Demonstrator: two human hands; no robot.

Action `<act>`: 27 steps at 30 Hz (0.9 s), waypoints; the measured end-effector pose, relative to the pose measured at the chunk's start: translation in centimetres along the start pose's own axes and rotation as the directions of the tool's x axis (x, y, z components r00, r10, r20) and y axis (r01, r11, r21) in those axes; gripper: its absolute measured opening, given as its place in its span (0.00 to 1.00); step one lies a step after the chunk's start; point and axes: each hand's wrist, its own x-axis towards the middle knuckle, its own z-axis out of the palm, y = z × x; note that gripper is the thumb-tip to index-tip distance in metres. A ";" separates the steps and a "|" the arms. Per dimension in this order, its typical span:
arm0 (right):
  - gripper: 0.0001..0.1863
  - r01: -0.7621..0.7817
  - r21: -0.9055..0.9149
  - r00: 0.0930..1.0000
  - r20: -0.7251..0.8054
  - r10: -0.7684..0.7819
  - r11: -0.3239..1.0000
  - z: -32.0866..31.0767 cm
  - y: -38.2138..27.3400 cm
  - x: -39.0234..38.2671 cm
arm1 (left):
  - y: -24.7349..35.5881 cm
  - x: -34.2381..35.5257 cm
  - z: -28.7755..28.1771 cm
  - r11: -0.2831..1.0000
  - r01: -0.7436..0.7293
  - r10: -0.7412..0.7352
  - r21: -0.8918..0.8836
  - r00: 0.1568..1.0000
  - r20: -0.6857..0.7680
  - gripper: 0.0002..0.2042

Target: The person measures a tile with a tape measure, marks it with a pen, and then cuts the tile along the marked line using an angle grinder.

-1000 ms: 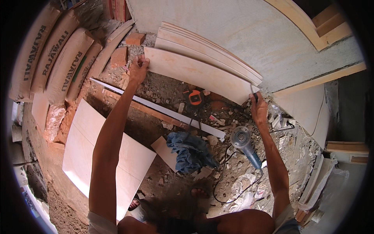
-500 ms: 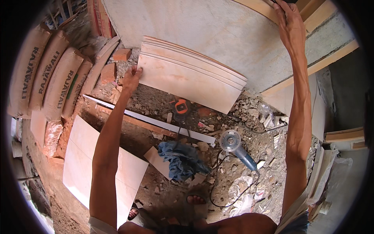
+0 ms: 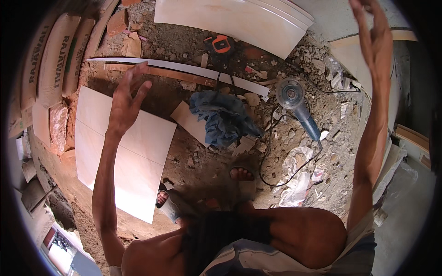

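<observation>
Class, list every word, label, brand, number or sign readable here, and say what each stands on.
Brown sacks: large dark lettering, legible on two; I don't copy printed wording or brands.
Crumpled white plastic: coloured marks, too small to read.
Angle grinder: no marking that can be read.
Pale panels at left: no text visible.
</observation>
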 end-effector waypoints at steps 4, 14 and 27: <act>0.37 -0.531 -0.033 0.588 0.705 0.396 0.847 2.8 0.6 -22.6 | 0.6 -10.6 -4.3 0.969 0.230 -0.226 0.092 0.972 -0.057 0.19; 0.48 -0.395 -0.102 0.718 0.587 0.375 0.913 7.2 2.7 -36.1 | 8.3 -15.2 -10.7 0.981 0.183 -0.185 0.070 0.982 0.035 0.15; 0.32 -0.824 0.505 0.549 0.603 0.578 0.256 -6.4 -7.2 -26.1 | 15.4 -17.8 -14.6 0.925 -0.186 0.057 0.332 0.931 0.361 0.20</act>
